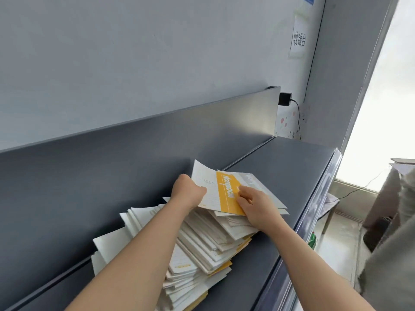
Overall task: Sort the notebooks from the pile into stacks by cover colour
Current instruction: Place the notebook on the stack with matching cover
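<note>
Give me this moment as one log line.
left hand: grips yellow-banded notebook, left edge | right hand: holds same notebook, near edge | notebook: held over pile | pile: unsorted, on dark shelf

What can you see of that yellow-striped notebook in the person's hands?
The yellow-banded notebook is thin, with a whitish paper cover crossed by one broad yellow band carrying white lettering. It is closed and held tilted over the far end of the pile on the dark shelf. The left hand grips its left edge; the right hand pinches it at the band.
</note>
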Demonstrator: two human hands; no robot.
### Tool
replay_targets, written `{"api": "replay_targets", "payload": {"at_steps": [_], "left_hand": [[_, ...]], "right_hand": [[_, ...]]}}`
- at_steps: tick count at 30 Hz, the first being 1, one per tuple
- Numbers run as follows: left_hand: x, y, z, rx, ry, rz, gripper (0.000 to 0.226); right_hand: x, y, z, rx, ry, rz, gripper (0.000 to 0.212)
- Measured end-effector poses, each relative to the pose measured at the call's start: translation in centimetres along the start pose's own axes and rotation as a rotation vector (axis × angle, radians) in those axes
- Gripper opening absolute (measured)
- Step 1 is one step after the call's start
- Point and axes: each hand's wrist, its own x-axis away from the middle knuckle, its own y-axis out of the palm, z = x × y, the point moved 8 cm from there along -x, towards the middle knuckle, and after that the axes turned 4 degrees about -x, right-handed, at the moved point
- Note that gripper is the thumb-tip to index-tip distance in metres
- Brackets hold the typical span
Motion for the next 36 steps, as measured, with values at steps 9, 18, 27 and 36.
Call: {"api": "replay_targets", "payload": {"at_steps": [9, 18, 27, 36], "left_hand": [[1.7, -2.7, -2.9, 0.307, -0.036, -0.029, 0.022], [4.6, -6.6, -3.3, 0.382, 0.044, 0.016, 0.025], [9.2, -11.3, -5.6, 0.326, 0.056, 0.017, 0.038], [16.3, -16.4, -9.0, 0.341, -0.010, 0.222, 0.067]], "right_hand": [[-0.1, 1.1, -0.7, -0.055, 0.140, 0.002, 0.063], [0.4, 2.9, -6.9, -0.090, -0.045, -0.010, 0.045], [2.7, 5.1, -12.0, -0.299, -0.234, -0.074, 0.029], [5.3, 8.8, -15.8, -0.418, -0.351, -0.243, 0.053]]}}
